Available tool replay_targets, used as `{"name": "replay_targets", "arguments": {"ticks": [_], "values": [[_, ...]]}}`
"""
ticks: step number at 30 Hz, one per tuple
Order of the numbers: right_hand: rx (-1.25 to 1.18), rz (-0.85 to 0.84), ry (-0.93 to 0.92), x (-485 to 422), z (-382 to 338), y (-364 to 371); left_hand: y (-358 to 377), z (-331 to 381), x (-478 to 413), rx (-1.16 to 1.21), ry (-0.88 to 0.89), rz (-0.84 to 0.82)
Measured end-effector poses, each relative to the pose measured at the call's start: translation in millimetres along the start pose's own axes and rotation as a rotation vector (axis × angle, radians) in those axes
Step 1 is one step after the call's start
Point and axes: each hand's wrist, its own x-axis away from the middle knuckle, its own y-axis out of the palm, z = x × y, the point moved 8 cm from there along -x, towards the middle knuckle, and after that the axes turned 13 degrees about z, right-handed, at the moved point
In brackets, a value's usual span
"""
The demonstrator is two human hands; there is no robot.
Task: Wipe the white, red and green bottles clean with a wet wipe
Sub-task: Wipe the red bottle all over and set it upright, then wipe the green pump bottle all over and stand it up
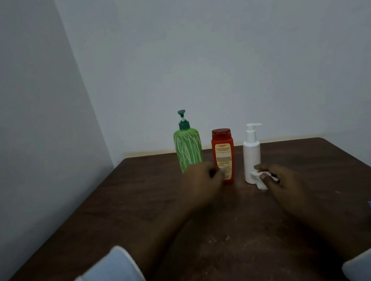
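The right hand's [283, 182] fingers pinch the wet wipe [258, 181] at the base of the white bottle [251, 155]. The left hand's [202, 180] blurred fingers curl beside the red bottle [223, 149], and I cannot tell whether they grip it. The green bottle [188, 149] stands just behind them.

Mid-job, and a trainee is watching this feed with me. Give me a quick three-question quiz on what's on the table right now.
1. True or false: the green bottle lies on its side.
2. Which stands in the middle? A white bottle; B red bottle; C green bottle.
3. Fill in: the right hand holds the wipe at the foot of the ____ bottle.
Key: 1 false; 2 B; 3 white.
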Motion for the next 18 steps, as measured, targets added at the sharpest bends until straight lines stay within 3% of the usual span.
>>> {"name": "replay_targets", "arguments": {"ticks": [3, 5, 9, 12, 18], "values": [[-0.019, -0.028, 0.003, 1.7, -2.8, 2.6, -64.2, -7.9, -39.6, 0.012, -0.005, 0.394], [-0.107, -0.048, 0.104, 2.6, 1.5, 5.3, -86.2, -18.9, -68.4, 0.060, -0.062, 0.472], [-0.494, -0.116, 0.395, 4.6, 12.6, 10.0, -87.6, -31.4, -116.7, 0.274, -0.230, 0.277], [-0.795, -0.164, 0.554, 6.4, 14.0, 13.9, -74.9, -25.7, -133.7, 0.452, -0.254, 0.098], [-0.929, -0.140, 0.654, 1.5, 21.8, 16.0, -68.8, -26.0, -136.9, 0.393, -0.216, 0.074]]}}
